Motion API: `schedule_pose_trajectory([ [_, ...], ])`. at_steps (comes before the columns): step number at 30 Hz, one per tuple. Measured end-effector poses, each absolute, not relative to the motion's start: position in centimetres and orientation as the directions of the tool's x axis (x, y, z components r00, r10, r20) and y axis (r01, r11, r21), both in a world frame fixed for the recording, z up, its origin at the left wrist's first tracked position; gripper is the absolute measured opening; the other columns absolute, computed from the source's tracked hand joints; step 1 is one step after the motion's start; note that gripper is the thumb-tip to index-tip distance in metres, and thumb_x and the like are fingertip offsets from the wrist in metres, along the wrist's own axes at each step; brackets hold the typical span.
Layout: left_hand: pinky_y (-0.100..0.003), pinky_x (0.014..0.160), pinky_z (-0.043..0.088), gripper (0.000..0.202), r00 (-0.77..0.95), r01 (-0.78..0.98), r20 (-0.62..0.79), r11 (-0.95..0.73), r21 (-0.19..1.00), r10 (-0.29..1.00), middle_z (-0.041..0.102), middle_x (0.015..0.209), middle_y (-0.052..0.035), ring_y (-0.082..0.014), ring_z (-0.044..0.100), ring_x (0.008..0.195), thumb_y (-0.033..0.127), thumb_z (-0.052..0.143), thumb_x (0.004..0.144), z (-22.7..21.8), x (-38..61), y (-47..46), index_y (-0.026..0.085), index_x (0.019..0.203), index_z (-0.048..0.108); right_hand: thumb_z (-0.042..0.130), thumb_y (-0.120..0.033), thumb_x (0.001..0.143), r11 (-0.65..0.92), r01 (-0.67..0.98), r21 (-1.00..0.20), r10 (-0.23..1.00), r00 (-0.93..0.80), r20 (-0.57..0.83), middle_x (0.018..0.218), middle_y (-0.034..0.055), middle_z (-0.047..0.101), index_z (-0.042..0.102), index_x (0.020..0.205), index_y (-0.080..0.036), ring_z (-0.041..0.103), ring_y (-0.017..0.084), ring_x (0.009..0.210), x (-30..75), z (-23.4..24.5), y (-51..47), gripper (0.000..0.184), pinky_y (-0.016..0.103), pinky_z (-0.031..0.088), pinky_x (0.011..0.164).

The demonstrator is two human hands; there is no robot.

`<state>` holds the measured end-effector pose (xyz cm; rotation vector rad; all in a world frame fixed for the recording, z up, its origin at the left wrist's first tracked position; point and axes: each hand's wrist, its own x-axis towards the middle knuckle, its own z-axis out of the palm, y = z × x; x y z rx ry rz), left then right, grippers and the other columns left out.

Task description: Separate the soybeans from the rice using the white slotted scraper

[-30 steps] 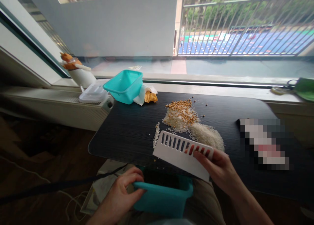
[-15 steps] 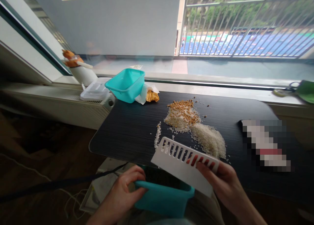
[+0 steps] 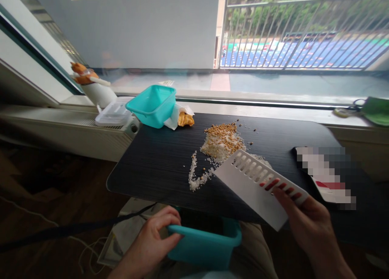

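Two turquoise tubs (image 3: 153,116), the nearer one (image 3: 200,247) dark inside

Grain (image 3: 223,140) on tbl (image 3: 154,161), tub (image 3: 154,117) back L, bin (image 3: 200,246) front

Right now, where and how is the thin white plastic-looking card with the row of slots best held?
Hold that thin white plastic-looking card by its right end, coming from the right, as the right hand does. Being flat, it should suit a pinch across its two faces, and that end points away from the pale grain heap, which the far end partly hides.
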<state>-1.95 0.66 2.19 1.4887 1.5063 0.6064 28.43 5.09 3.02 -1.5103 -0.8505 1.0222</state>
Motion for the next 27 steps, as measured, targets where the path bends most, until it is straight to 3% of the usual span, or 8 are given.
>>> schedule_pose_trajectory([
  [14, -0.023, 0.075, 0.049, 0.016, 0.135, 0.535, -0.257, 0.148, 0.832, 0.957, 0.066, 0.083, -0.0019, -0.0189, 0.066, 0.081, 0.007, 0.058, 0.069, 2.1, -1.8, 0.5, 0.02, 0.064, 0.066, 0.079, -0.045, 0.072, -0.081, 0.021, -0.997, 0.982, 0.176, -0.076, 0.077, 0.0023, 0.078, 0.078, 0.084, -0.02, 0.071, 0.018, 0.067, 27.9, 2.4, 14.1, 0.027, 0.026, 0.056, 0.062],
  [22, -0.021, 0.074, 0.048, 0.016, 0.136, 0.524, -0.268, 0.16, 0.837, 0.954, 0.065, 0.083, -0.0014, -0.0181, 0.066, 0.082, 0.006, 0.06, 0.069, 1.9, -1.7, 0.4, 0.019, 0.064, 0.066, 0.078, -0.046, 0.073, -0.082, 0.037, -0.996, 0.996, 0.036, -0.08, 0.084, 0.0044, 0.079, 0.079, 0.083, -0.02, 0.072, 0.019, 0.073, 28.1, 3.1, 13.7, 0.028, 0.027, 0.055, 0.069],
  [27, -0.021, 0.073, 0.047, 0.016, 0.136, 0.521, -0.281, 0.173, 0.836, 0.95, 0.064, 0.084, -0.0008, -0.0177, 0.065, 0.082, 0.006, 0.061, 0.071, 2.0, -1.7, 0.5, 0.019, 0.065, 0.066, 0.08, -0.043, 0.071, -0.131, -0.004, -0.991, 0.991, -0.009, -0.131, 0.079, 0.0019, 0.079, 0.079, 0.084, -0.021, 0.07, 0.016, 0.067, 28.3, 3.2, 13.6, 0.026, 0.023, 0.054, 0.062],
])
